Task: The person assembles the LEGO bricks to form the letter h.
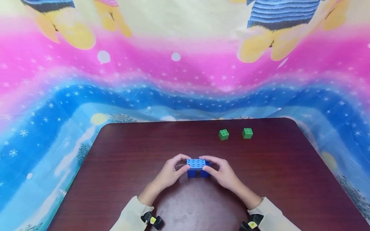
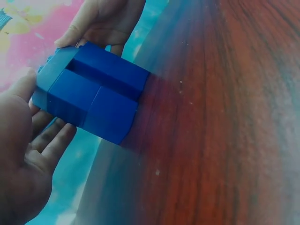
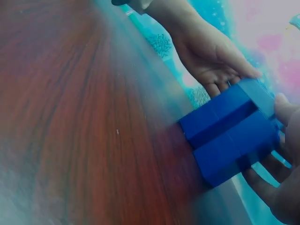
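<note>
A light blue building brick point(image 1: 196, 164) with studs lies across the top of two dark blue brick columns point(image 2: 101, 98), forming a small arch upright on the table. A narrow gap runs between the columns. The left hand point(image 1: 169, 171) holds the left end of the light blue brick, thumb in front and fingers behind. At the opposite end the right hand point(image 1: 224, 172) holds it the same way. In the right wrist view, each column point(image 3: 234, 150) shows a seam between stacked bricks. The fingertips behind the arch are partly hidden in the head view.
Two green bricks, one on the left point(image 1: 224, 134) and one on the right point(image 1: 247, 133), stand apart near the far edge of the dark brown wooden table point(image 1: 138, 141). A colourful printed cloth point(image 1: 173, 77) hangs behind the table and along its sides.
</note>
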Available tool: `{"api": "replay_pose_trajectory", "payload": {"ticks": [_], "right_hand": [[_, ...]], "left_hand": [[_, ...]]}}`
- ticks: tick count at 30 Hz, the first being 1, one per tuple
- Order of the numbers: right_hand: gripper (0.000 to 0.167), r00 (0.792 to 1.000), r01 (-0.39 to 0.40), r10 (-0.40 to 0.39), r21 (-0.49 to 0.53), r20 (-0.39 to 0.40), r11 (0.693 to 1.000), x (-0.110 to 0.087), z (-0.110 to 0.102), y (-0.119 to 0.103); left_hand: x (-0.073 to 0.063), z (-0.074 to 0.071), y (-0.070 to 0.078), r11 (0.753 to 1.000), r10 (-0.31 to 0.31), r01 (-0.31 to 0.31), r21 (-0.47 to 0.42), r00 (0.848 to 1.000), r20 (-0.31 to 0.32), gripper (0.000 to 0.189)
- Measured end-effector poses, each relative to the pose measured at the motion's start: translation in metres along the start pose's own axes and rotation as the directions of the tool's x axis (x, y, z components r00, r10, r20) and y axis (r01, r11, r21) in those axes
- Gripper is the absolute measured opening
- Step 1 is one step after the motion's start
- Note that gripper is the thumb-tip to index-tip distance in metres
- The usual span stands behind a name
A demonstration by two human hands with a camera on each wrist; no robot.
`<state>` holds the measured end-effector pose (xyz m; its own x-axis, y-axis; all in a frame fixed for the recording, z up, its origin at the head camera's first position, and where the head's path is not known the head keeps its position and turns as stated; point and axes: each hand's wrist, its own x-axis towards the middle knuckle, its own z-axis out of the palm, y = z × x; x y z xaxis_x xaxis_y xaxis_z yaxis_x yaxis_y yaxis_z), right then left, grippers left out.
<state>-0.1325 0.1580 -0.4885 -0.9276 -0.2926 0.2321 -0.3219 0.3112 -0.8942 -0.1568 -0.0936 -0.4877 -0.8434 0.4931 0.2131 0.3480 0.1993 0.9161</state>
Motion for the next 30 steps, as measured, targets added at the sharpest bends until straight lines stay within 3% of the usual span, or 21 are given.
{"api": "replay_pose_trajectory", "payload": {"ticks": [6,14,18,25,30], "right_hand": [[0.04,1.0,-0.02,0.02,-0.02,-0.003,1.0,-0.002,-0.002,0.001],[0.047,0.999,-0.022,0.023,-0.043,0.044,0.999,-0.001,-0.006,-0.001],[0.05,0.998,-0.004,0.012,-0.116,0.069,0.993,-0.002,-0.013,-0.005],[0.052,0.994,0.107,-0.099,-0.305,0.039,0.947,-0.008,-0.038,-0.009],[0.061,0.996,0.084,-0.082,-0.432,0.025,0.898,-0.01,-0.065,-0.001]], "left_hand": [[0.002,0.002,-0.001,1.0,0.021,-0.021,0.004,1.0,0.014,0.037],[0.002,0.005,-0.005,0.999,0.038,-0.037,0.023,0.999,-0.037,0.034],[0.0,0.007,-0.007,0.999,0.025,-0.024,0.024,0.998,-0.06,0.036],[-0.003,0.009,-0.008,1.0,-0.009,0.012,0.027,0.997,-0.082,0.037],[-0.003,0.008,-0.008,0.998,-0.003,0.006,0.057,0.998,-0.061,0.035]]}}
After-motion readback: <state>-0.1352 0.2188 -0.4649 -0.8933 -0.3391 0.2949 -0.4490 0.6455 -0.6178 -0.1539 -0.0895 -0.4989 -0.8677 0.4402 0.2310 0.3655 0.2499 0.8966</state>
